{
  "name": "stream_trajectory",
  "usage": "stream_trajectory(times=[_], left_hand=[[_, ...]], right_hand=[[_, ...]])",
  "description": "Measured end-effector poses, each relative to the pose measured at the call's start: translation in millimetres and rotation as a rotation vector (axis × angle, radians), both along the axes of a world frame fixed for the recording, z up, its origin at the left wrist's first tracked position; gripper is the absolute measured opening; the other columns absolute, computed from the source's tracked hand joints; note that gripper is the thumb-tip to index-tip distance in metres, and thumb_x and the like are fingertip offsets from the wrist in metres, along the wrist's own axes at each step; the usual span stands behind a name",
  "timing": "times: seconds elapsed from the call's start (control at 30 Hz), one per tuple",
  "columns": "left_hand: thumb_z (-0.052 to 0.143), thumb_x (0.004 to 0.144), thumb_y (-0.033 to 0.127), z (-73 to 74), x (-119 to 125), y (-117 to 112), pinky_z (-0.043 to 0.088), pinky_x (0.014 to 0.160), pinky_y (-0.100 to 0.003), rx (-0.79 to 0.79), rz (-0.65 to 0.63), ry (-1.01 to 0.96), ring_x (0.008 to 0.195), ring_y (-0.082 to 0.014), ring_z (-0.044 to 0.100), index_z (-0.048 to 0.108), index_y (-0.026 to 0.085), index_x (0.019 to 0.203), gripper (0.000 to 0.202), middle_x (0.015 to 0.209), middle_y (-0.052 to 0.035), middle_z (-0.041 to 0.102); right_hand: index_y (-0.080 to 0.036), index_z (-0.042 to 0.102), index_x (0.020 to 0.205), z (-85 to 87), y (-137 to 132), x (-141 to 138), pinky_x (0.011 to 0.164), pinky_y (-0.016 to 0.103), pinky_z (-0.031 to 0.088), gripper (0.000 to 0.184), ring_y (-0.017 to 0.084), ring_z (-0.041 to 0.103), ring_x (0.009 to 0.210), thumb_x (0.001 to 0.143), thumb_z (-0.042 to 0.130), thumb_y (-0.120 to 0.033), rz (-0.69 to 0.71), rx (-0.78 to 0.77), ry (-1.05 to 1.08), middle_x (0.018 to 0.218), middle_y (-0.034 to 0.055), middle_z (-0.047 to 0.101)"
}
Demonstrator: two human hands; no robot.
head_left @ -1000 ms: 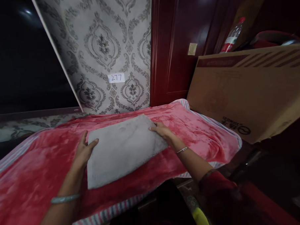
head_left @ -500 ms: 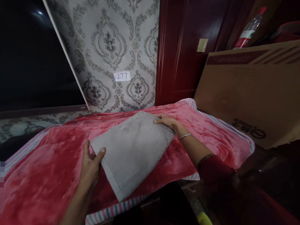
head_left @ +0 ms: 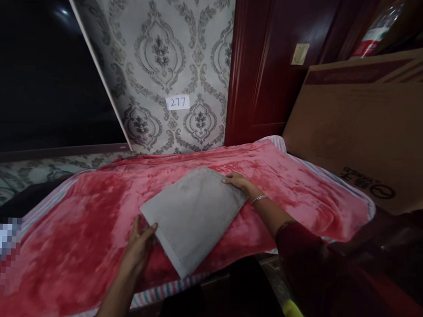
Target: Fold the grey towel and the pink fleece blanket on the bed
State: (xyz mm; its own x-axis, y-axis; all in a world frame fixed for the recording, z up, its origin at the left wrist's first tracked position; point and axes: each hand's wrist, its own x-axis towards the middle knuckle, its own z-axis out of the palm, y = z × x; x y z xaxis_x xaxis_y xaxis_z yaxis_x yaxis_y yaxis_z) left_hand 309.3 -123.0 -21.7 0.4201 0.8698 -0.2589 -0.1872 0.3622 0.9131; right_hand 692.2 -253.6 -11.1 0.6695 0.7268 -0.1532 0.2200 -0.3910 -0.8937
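Observation:
A folded grey towel [head_left: 195, 216] lies at an angle on a red plush blanket [head_left: 82, 227] that covers a table. My left hand [head_left: 140, 246] rests at the towel's near left edge, thumb on top and fingers going under the cloth. My right hand [head_left: 237, 182] lies on the towel's far right corner, fingers stretched out and pressed flat on it. A thin bracelet shows on my right wrist.
A large cardboard box [head_left: 367, 132] leans at the right. Behind the table are patterned wallpaper with a label reading 277 [head_left: 178, 102] and a dark red wooden door [head_left: 268, 67]. A plastic bottle [head_left: 373, 32] stands at the top right. A yellow object [head_left: 294, 316] lies below.
The towel has been turned clockwise and slid toward the near edge. My left hand came nearer along the towel's edge; my right hand stayed on the far corner. The view shifted left.

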Motion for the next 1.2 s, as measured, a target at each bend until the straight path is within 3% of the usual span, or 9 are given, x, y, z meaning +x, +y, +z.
stream_trajectory(times=[0.13,0.23,0.33,0.53,0.63,0.83,0.97,1.2], left_hand=[[0.066,0.078,0.002,4.1,0,1,0.061,0.063,-0.029,-0.007,0.008,-0.003,0.067,-0.0180,0.071,0.016,0.024,0.161,0.099,0.082,-0.0015,0.073],[0.072,0.071,0.005,5.3,-1,2,0.062,0.064,-0.031,0.022,-0.081,-0.038,0.071,-0.0209,0.073,0.042,0.024,0.148,0.085,0.091,-0.0045,0.076],[0.079,0.063,0.009,7.0,-4,-4,0.063,0.069,-0.035,0.003,-0.132,-0.059,0.079,-0.0246,0.075,0.058,0.021,0.124,0.066,0.098,-0.0066,0.077],[0.085,0.057,0.017,7.9,-4,-39,0.060,0.093,-0.038,-0.136,-0.155,-0.092,0.112,-0.0332,0.070,0.069,0.014,0.100,0.046,0.102,-0.0122,0.078],[0.083,0.060,0.013,8.0,-1,-53,0.058,0.099,-0.038,-0.223,-0.180,-0.075,0.118,-0.0336,0.067,0.071,0.012,0.099,0.041,0.105,-0.0137,0.078],[0.073,0.072,0.005,13.6,9,-69,0.060,0.096,-0.041,-0.372,-0.151,-0.029,0.110,-0.0312,0.072,0.067,0.012,0.117,0.046,0.104,-0.0120,0.078],[0.065,0.078,0.004,31.9,17,-75,0.062,0.093,-0.043,-0.440,-0.096,-0.013,0.108,-0.0300,0.073,0.063,0.015,0.126,0.049,0.104,-0.0098,0.078],[0.058,0.082,0.007,81.1,30,-69,0.063,0.092,-0.038,-0.354,-0.112,-0.111,0.106,-0.0276,0.073,0.060,0.015,0.132,0.051,0.108,-0.0082,0.077]], right_hand=[[-0.020,0.067,0.076,-0.8,-10,4,0.070,0.029,0.047,0.023,0.018,0.060,0.072,0.068,0.083,-0.035,0.024,0.015,0.065,0.075,0.0006,0.068],[-0.020,0.066,0.074,-3.9,-23,4,0.063,0.028,0.046,0.028,0.017,0.057,0.065,0.066,0.083,-0.041,0.046,0.052,0.137,0.070,-0.0001,0.067],[-0.021,0.066,0.074,-9.2,-38,1,0.062,0.027,0.046,0.028,0.016,0.056,0.064,0.064,0.084,-0.040,0.043,0.129,0.200,0.069,-0.0006,0.067],[-0.020,0.065,0.072,-20.9,-63,-4,0.068,0.026,0.048,0.027,0.015,0.055,0.068,0.062,0.084,-0.037,0.003,0.314,0.330,0.072,-0.0007,0.067],[-0.021,0.065,0.074,-26.4,-68,-8,0.070,0.028,0.052,0.023,0.016,0.057,0.068,0.065,0.083,-0.034,-0.025,0.371,0.431,0.074,0.0009,0.069],[-0.023,0.063,0.079,-34.2,-75,-21,0.072,0.035,0.058,0.016,0.020,0.063,0.068,0.076,0.074,-0.033,-0.106,0.431,0.618,0.070,0.0026,0.068],[-0.023,0.062,0.082,-36.1,-81,-37,0.081,0.037,0.058,0.015,0.020,0.067,0.074,0.083,0.067,-0.037,-0.155,0.521,0.695,0.075,0.0039,0.070],[-0.026,0.059,0.095,-38.4,-76,-96,0.092,0.048,0.056,0.021,0.024,0.070,0.085,0.087,0.060,-0.045,-0.234,0.699,0.964,0.085,0.0047,0.070]])
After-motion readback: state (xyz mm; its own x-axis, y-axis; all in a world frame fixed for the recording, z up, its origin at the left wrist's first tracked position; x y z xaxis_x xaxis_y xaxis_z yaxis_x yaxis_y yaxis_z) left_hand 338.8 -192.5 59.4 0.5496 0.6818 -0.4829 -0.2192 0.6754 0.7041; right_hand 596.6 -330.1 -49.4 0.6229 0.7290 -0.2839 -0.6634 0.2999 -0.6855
